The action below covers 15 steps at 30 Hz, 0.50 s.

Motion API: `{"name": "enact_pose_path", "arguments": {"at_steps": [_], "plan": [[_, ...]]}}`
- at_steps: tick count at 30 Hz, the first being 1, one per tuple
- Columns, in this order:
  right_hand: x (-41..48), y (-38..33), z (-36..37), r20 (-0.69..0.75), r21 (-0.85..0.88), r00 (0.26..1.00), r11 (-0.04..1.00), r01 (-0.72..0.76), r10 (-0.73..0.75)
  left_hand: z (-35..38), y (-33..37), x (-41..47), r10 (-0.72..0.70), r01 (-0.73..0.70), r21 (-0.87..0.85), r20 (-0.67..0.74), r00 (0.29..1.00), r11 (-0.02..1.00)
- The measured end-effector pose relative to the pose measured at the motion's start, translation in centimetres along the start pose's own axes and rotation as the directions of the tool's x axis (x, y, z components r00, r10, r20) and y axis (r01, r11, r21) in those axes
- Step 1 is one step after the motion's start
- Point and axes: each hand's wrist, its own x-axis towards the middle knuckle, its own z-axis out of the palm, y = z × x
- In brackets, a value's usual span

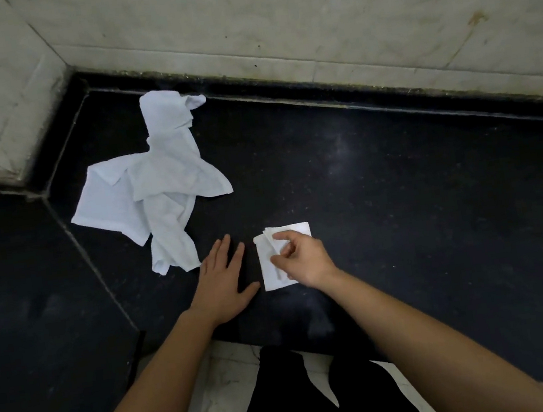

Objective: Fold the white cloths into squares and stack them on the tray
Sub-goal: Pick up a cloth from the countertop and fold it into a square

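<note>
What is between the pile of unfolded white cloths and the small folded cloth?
In the head view, the left hand lies flat on the black counter between the pile and the folded cloth, which the right hand pinches.

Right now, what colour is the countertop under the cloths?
Black, faintly speckled countertop; the head view shows it best.

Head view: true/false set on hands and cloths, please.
1. The right hand pinches the folded cloth. True.
2. The left hand grips a cloth. False: it lies flat on the dark counter, fingers straight, holding nothing.
3. The unfolded cloths lie left of the folded cloth. True.
4. The folded cloth sits on a tray. False: it lies directly on the counter.
</note>
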Motion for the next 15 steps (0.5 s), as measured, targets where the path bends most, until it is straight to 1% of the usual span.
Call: {"name": "enact_pose_path", "arguments": {"at_steps": [2,4,6,8,10,11,12,13,14,15], "plan": [[0.1,-0.2,1.4,0.016,-0.110,0.999,0.994,0.030,-0.029,-0.1,-0.6,-0.2,0.014,-0.014,-0.017,0.015,1.000,1.000],[0.2,-0.4,2.2,0.021,-0.169,0.999,0.985,0.048,-0.045,-0.2,-1.0,-0.1,0.025,-0.024,-0.036,0.034,0.999,0.999],[0.3,-0.2,2.6,0.045,-0.156,0.999,0.987,0.027,-0.021,-0.2,-1.3,0.1,0.026,-0.024,-0.061,0.040,0.999,0.998],[0.4,0.1,2.5,0.080,-0.080,0.997,0.997,-0.007,0.013,0.0,-1.5,0.0,0.027,-0.025,-0.064,0.034,0.999,0.998],[0.1,0.5,1.6,0.051,-0.056,0.999,0.998,0.010,-0.007,0.1,-1.5,-0.1,0.009,-0.009,-0.058,0.007,1.000,0.998],[-0.2,0.8,0.7,0.009,-0.094,0.998,0.994,0.057,-0.057,-0.1,-1.2,-0.1,-0.006,0.005,-0.063,-0.020,1.000,0.998],[-0.6,1.0,-0.3,-0.038,-0.197,0.989,0.972,0.130,-0.140,-0.2,-0.8,0.0,-0.019,0.015,-0.072,-0.044,0.999,0.997],[-1.1,1.3,-1.3,-0.069,-0.346,0.962,0.911,0.224,-0.263,-0.4,-0.4,0.2,-0.015,0.011,-0.065,-0.061,0.998,0.998],[-1.4,1.8,-2.3,-0.062,-0.508,0.914,0.801,0.317,-0.401,-0.6,0.1,0.5,0.010,-0.012,-0.036,-0.067,0.998,0.999],[-1.6,2.3,-2.9,-0.010,-0.634,0.865,0.672,0.382,-0.502,-0.7,0.6,0.9,0.052,-0.051,0.007,-0.063,0.997,0.999]]}}
